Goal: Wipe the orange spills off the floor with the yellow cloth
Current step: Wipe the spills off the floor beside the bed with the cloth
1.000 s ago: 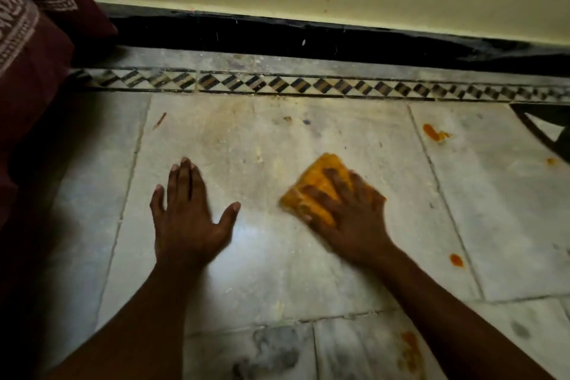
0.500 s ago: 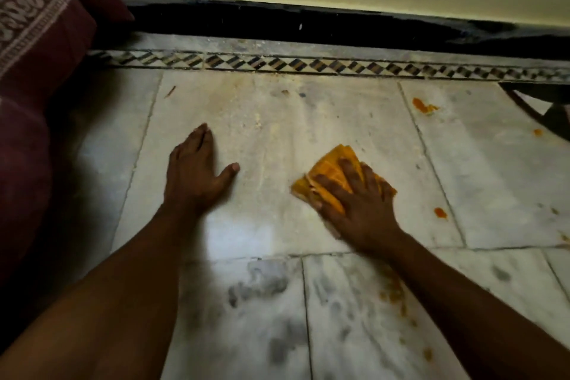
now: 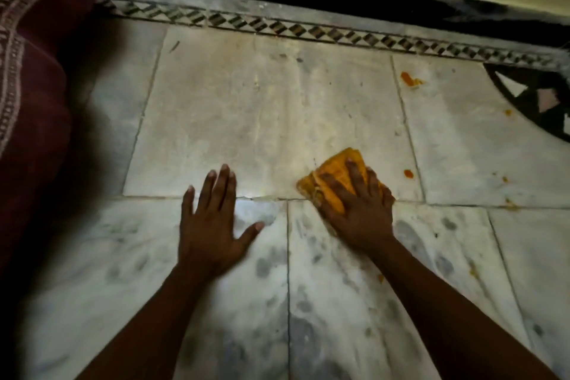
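Two hands on floor point(image 3: 234, 108), L hand point(image 3: 212, 225) flat, R hand point(image 3: 359, 210) pressing yellow cloth point(image 3: 331, 174), orange spills point(image 3: 410, 79) nearby

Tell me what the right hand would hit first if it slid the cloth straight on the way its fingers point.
Nothing soon, by the look of it. The right hand and yellow cloth point up-left over bare marble; the patterned border strip by the wall comes first. The orange spills lie off to the right.

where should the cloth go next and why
Probably a short slide to the right. The right hand presses the yellow cloth flat on the floor, and the nearest orange spot sits just right of it, still unwiped. Another spill lies farther off toward the wall. The left hand is flat on the floor as a brace.
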Available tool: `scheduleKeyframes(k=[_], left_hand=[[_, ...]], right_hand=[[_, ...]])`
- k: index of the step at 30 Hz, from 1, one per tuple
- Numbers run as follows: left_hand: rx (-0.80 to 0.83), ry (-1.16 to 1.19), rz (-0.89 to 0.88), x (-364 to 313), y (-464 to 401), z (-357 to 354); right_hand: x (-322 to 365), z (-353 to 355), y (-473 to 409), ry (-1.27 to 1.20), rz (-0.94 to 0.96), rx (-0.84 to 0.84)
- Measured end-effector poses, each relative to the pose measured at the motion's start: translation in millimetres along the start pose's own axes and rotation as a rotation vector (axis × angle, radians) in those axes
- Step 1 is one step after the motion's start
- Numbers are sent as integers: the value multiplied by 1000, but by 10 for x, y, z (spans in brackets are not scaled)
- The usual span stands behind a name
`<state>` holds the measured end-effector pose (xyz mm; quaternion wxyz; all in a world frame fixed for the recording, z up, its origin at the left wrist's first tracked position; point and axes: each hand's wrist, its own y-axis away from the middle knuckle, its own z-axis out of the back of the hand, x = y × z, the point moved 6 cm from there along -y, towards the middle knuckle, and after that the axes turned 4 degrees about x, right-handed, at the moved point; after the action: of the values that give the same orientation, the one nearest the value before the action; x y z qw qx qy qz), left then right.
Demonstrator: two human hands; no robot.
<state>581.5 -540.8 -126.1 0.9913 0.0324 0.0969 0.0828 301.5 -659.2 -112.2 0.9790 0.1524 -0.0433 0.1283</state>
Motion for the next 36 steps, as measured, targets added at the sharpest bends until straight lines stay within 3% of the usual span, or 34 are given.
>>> scheduleKeyframes(k=[4,7,11,14,18,22,26,28,32,36], left_hand=[[8,-3,11,-26,-49,-29],[-25,-16,15,-3,-40,-29],[-6,1,10,-2,-58,-19],[12,11,9,-11,-49,-34],[-6,-2,5,2,-46,-64],[-9,-22,14,-40,-25,-65],[-16,13,5,-58,-25,9],[-19,16,21,-46,-11,26],[-21,9,21,-53,-8,-18],[-32,10,11,-27,-18,-31]], right_hand=[[12,274,-835,-149,-272,-60],[363,259,-1244,-243,-287,-69],[724,49,-672,-57,26,-77],[361,-107,105,92,233,-39],[-441,-67,258,-28,-135,-104],[-169,-102,28,-186,-292,-137],[86,-306,657,-66,1,-178],[-13,-443,1103,-35,55,-182],[-555,-382,1174,-111,-320,-171],[-366,-183,522,-360,-547,-95]])
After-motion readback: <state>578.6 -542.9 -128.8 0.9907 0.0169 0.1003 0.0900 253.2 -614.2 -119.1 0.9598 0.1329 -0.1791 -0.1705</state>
